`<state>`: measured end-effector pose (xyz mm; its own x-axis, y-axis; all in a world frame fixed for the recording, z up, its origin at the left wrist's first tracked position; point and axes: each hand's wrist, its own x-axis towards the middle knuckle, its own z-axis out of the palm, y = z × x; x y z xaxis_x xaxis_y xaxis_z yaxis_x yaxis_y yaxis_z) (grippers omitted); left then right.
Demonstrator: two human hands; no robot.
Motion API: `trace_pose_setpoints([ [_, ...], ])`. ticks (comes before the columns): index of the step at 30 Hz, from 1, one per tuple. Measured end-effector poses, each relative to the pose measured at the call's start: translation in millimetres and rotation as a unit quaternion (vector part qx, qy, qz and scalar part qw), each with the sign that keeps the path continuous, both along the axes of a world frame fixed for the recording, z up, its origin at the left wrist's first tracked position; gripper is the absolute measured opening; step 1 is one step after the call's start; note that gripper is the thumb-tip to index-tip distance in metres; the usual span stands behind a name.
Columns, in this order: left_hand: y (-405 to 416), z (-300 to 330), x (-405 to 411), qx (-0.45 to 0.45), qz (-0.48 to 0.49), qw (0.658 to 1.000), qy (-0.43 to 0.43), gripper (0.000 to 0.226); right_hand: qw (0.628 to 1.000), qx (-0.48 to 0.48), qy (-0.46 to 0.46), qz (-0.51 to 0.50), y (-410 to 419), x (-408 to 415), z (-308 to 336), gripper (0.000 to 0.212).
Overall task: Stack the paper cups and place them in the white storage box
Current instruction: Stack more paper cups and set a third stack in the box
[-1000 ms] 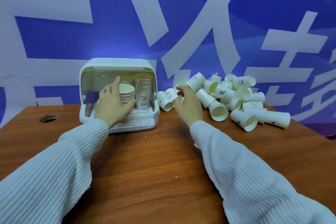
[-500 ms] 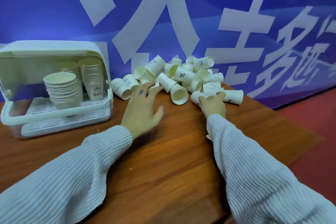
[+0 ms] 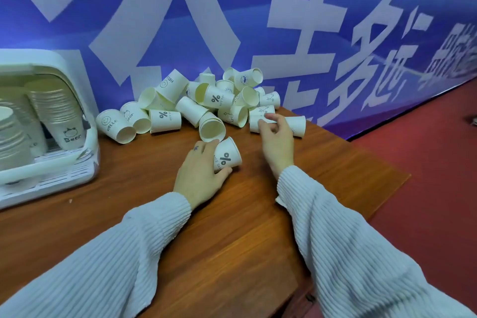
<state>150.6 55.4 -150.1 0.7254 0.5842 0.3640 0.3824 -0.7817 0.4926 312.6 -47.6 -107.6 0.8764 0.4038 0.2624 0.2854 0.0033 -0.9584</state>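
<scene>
A heap of white paper cups lies on its sides at the back of the wooden table. My left hand grips one cup marked with a percent sign, which lies on the table in front of the heap. My right hand reaches into the right end of the heap, its fingers curled round a cup there. The white storage box stands open at the left, with stacks of cups inside.
The brown wooden table ends close to the right of the heap, with red floor beyond. A blue banner with large white characters stands right behind the cups and the box.
My left hand left the box, crossed to the heap and took hold of a percent-sign cup. My right hand shifted to the heap's right end. The view swung to the right.
</scene>
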Motion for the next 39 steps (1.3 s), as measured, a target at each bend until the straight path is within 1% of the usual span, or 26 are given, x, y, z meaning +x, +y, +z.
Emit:
trace_pose_setpoints([
  [2, -1.3, -3.9, 2.8, -0.037, -0.024, 0.999, -0.017, 0.069, 0.991, -0.002, 0.03, -0.131, -10.4, 38.5, -2.1, 0.033],
  [3, -0.9, -4.6, 4.3, -0.042, -0.034, 0.998, -0.017, 0.067, 0.985, -0.021, 0.038, -0.164, -16.2, 57.7, -5.4, 0.039],
  [5, 1.0, -5.5, 6.2, -0.043, -0.048, 0.998, -0.008, 0.068, 0.981, -0.076, 0.046, -0.17, -25.1, 89.0, -12.0, 0.053],
  [8, 2.0, -4.8, 5.5, -0.056, -0.056, 0.997, -0.013, 0.064, 0.981, -0.126, 0.058, -0.134, -30.0, 117.1, -19.5, 0.071],
  [10, 2.2, -3.5, 6.4, -0.072, -0.056, 0.996, -0.022, 0.059, 0.979, -0.143, 0.068, -0.128, -30.4, 129.5, -20.1, 0.074],
  [13, 1.1, -2.3, 5.6, -0.08, -0.055, 0.995, -0.025, 0.058, 0.974, -0.161, 0.094, -0.127, -28.9, 137.3, -17.8, 0.063],
  [16, 1.0, -2.8, 4.0, -0.084, -0.046, 0.995, -0.029, 0.062, 0.968, -0.211, 0.066, -0.115, -26.9, 137.9, -16.8, 0.045],
  [19, -1.3, -0.7, 3.4, -0.087, -0.036, 0.995, -0.042, 0.065, 0.961, -0.236, 0.034, -0.138, -23.5, 135.4, -21.3, 0.028],
  [23, -2.7, 2.6, 1.8, -0.081, -0.022, 0.995, -0.057, 0.06, 0.96, -0.209, 0.013, -0.184, -33.2, 107.5, -17.8, 0.022],
  [25, -2.8, 2.8, -1.8, -0.085, -0.008, 0.995, -0.061, 0.066, 0.962, -0.185, 0.007, -0.201, -42.3, 90.5, -15.8, 0.016],
  [26, -3.7, 3.3, -4.1, -0.099, -0.002, 0.993, -0.067, 0.067, 0.963, -0.171, 0.004, -0.207, -47.2, 81.9, -14.3, 0.015],
  [29, -7.7, 5.2, -12.7, -0.184, 0.01, 0.977, -0.108, 0.058, 0.973, -0.103, -0.004, -0.207, -58.2, 57.6, -8.5, 0.014],
  [31, -10.3, 7.1, -19.7, -0.214, 0.025, 0.966, -0.146, 0.06, 0.983, -0.06, -0.012, -0.174, -59.1, 39.8, -0.3, 0.011],
  [34, -14.6, 12.3, -34.9, -0.231, 0.037, 0.956, -0.179, 0.062, 0.992, -0.056, -0.056, -0.094, -47.2, 12.5, 13.5, 0.011],
  [36, -14.7, 16.1, -48.3, -0.226, 0.038, 0.956, -0.182, 0.061, 0.995, -0.055, -0.073, -0.051, -34.2, -6.0, 20.6, 0.011],
  [39, -11.5, 26.7, -71.3, -0.21, 0.047, 0.956, -0.199, 0.056, 0.997, -0.037, -0.065, -0.013, -14.6, -38.2, 28.2, 0.014],
])
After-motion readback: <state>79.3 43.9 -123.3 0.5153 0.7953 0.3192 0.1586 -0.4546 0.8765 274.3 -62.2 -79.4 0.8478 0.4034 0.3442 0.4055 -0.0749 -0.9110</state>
